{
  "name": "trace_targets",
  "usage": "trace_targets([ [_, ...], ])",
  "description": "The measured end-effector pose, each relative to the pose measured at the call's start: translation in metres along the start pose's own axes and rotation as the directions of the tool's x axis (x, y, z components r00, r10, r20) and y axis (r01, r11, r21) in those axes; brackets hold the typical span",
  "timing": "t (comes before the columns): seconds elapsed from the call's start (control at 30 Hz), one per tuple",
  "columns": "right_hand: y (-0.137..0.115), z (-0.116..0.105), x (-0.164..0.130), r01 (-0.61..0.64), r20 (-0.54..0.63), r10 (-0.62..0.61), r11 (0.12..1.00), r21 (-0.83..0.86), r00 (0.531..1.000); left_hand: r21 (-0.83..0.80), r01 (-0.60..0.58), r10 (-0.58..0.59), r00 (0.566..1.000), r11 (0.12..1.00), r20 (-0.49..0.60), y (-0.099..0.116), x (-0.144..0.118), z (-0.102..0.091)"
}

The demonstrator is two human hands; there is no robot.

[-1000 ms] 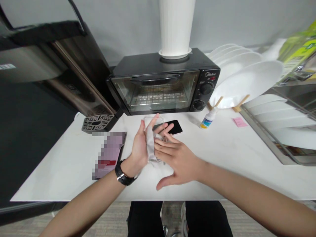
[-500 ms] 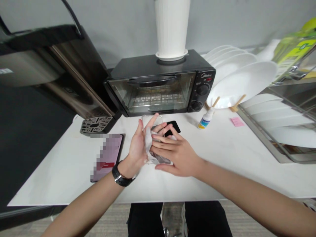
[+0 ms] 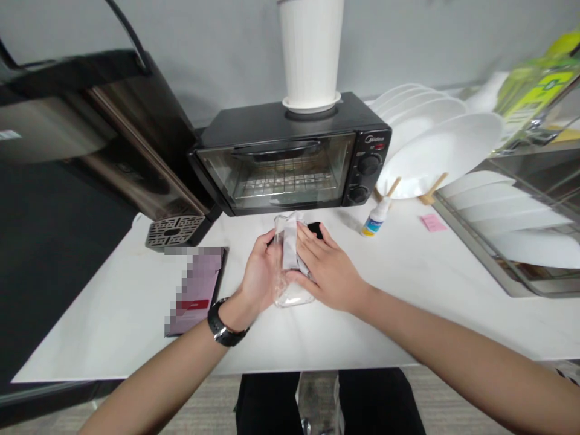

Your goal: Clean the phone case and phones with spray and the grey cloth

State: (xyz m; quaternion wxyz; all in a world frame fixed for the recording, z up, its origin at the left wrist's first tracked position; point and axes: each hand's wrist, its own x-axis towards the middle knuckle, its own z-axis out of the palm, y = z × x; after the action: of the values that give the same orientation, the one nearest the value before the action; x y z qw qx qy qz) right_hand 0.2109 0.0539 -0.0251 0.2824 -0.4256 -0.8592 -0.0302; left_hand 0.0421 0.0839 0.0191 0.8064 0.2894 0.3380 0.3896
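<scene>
holding a clear phone case (image 3: 290, 284) over the white table (image 3: 408, 284), just in front of the toaster oven (image 3: 290, 163), the left hand (image 3: 260, 275) has its fingers curled around the case's left edge while the right hand (image 3: 328, 269) presses a folded white wipe (image 3: 290, 248) flat against it with the fingers together. the case looks light, thin and springy, probably slick where it is damp, so it seems best gripped by its stiffer side rims rather than the flexing back. the wipe is soft and limp, easiest pinned under flat fingertips.
</scene>
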Motion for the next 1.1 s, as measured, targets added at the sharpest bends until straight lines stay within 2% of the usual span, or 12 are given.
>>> trace_targets([
  [0.07, 0.003, 0.001, 0.001, -0.031, 0.004, 0.031, 0.999, 0.012, 1.000, 0.010, 0.010, -0.010, 1.000, 1.000, 0.002, 0.000, -0.002, 0.004],
  [0.17, 0.009, 0.001, 0.001, -0.111, -0.066, 0.117, 0.990, 0.090, 0.991, 0.049, -0.024, 0.020, 0.996, 0.999, 0.086, -0.001, -0.006, 0.007],
  [0.3, 0.016, -0.003, 0.003, -0.242, -0.184, 0.322, 0.903, 0.355, 0.929, 0.190, -0.111, 0.068, 0.973, 0.975, 0.220, -0.008, -0.011, 0.003],
  [0.37, 0.019, -0.004, 0.004, -0.303, -0.221, 0.476, 0.789, 0.534, 0.851, 0.262, -0.162, 0.104, 0.969, 0.951, 0.224, -0.013, -0.011, 0.000],
  [0.47, 0.025, -0.004, 0.006, -0.380, -0.275, 0.705, 0.620, 0.686, 0.654, 0.329, -0.186, 0.148, 0.980, 0.926, 0.136, -0.015, -0.010, -0.002],
  [0.53, 0.032, -0.004, 0.009, -0.381, -0.322, 0.781, 0.563, 0.734, 0.535, 0.394, -0.196, 0.182, 0.981, 0.898, 0.073, -0.013, -0.010, 0.000],
  [0.6, 0.039, -0.004, 0.012, -0.302, -0.313, 0.841, 0.468, 0.830, 0.442, 0.473, -0.187, 0.188, 0.981, 0.861, 0.046, -0.009, -0.011, 0.003],
  [0.67, 0.042, -0.005, 0.017, -0.157, -0.220, 0.895, 0.299, 0.941, 0.387, 0.526, -0.155, 0.165, 0.986, 0.836, 0.028, -0.006, -0.013, 0.006],
  [0.77, 0.036, -0.012, 0.022, -0.029, -0.077, 0.918, 0.096, 0.995, 0.389, 0.548, -0.129, 0.160, 0.987, 0.826, -0.009, -0.003, -0.013, 0.008],
  [0.97, 0.013, -0.038, 0.026, -0.124, 0.026, 0.858, 0.044, 0.991, 0.513, 0.528, -0.180, 0.228, 0.973, 0.830, -0.027, -0.003, -0.007, 0.002],
  [1.03, 0.007, -0.048, 0.019, -0.192, 0.076, 0.840, 0.034, 0.981, 0.537, 0.545, -0.199, 0.251, 0.968, 0.815, -0.023, -0.005, -0.005, -0.001],
  [1.1, 0.004, -0.059, 0.006, -0.299, 0.195, 0.822, -0.032, 0.954, 0.535, 0.556, -0.221, 0.269, 0.963, 0.802, -0.005, -0.007, -0.003, -0.003],
])
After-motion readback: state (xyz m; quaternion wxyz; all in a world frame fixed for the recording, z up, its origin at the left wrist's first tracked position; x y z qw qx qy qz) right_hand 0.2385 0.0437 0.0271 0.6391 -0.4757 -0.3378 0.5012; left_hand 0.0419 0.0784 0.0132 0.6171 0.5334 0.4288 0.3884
